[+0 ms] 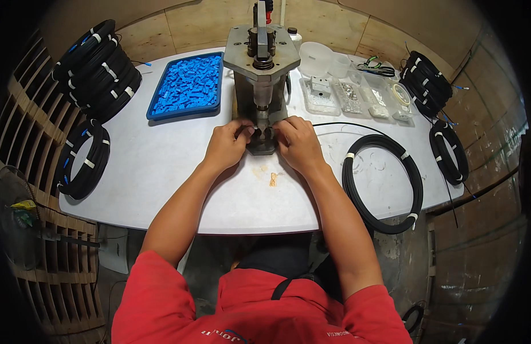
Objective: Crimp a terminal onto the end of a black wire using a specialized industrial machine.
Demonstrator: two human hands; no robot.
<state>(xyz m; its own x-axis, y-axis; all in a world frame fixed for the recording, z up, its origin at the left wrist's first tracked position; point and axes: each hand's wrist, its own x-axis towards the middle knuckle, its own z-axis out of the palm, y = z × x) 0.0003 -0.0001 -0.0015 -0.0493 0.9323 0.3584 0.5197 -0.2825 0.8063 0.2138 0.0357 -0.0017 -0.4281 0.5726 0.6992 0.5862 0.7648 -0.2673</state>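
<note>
A metal bench press [258,50] stands in front of me, its ram coming down over a small base die. My left hand [226,142] is pinched at the left side of the die, thumb and fingertips together; anything between them is too small to make out. On the right side of the die, my right hand [298,140] has its fingers closed around a thin black cable [340,123]. From that hand the cable curves away to a black coil [349,186], bound with white ties, lying on the table. My fingers hide the cable's end.
A blue tray [152,116] full of small blue parts lies back left. Clear boxes of small parts [350,97] and white tubs [315,59] stand back right. More black cable coils [96,74] are stacked at both sides. Orange scraps [273,179] lie on the white table [248,212].
</note>
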